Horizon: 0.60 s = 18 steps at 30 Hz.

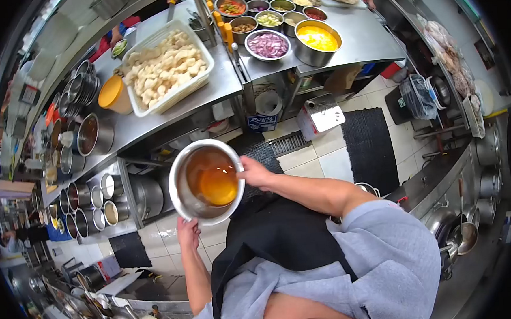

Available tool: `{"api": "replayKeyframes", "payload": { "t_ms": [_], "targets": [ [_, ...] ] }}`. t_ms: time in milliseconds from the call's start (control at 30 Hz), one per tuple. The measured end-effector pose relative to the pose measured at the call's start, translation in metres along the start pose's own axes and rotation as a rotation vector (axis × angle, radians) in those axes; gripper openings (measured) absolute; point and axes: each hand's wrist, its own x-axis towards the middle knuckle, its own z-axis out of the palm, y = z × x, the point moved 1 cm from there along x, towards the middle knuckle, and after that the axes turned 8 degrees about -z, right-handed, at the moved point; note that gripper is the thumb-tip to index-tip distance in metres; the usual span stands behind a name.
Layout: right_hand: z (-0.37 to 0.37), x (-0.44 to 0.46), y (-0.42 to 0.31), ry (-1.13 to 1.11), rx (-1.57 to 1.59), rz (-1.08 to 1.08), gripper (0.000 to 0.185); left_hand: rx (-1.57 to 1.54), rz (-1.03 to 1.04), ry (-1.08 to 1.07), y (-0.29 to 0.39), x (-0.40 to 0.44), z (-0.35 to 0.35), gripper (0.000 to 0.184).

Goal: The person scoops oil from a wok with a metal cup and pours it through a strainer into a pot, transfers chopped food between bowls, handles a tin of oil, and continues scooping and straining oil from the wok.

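A round steel pot (182,192) with amber liquid (217,187) in its bottom is held up in front of my black apron, between the counter and my body. My left hand (189,232) grips the pot's rim at its lower left edge. On the opposite side, my right hand (255,173) is closed on the rim, thumb over the edge. The pot tilts somewhat, so its inside faces me and the liquid gathers toward the right. The fingers under the rim are partly hidden.
Ahead stands a steel counter (222,74) with a plastic tub (208,75) of pale, cauliflower-like pieces. Bowls of chopped vegetables and a pot (314,58) of yellow liquid are farther right. A square tin (321,117) stands on the tiled floor beside a black mat (372,147). Other people's hands show at the counter's far side.
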Motion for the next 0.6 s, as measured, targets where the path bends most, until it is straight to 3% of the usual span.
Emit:
{"api": "replayKeyframes", "payload": {
  "t_ms": [167, 333, 600],
  "targets": [
    [-0.107, -0.014, 0.016, 0.308, 0.173, 0.244, 0.026, 0.305, -0.144, -0.264, 0.024, 0.107, 0.125, 0.033],
    [-0.158, -0.006, 0.033, 0.669, 0.223, 0.289, 0.017, 0.570, -0.253, -0.438, 0.030, 0.200, 0.233, 0.027],
    [-0.210, 0.049, 0.059, 0.973, 0.307, 0.334, 0.022, 0.737, -0.416, -0.573, 0.034, 0.299, 0.348, 0.028]
  ]
}}
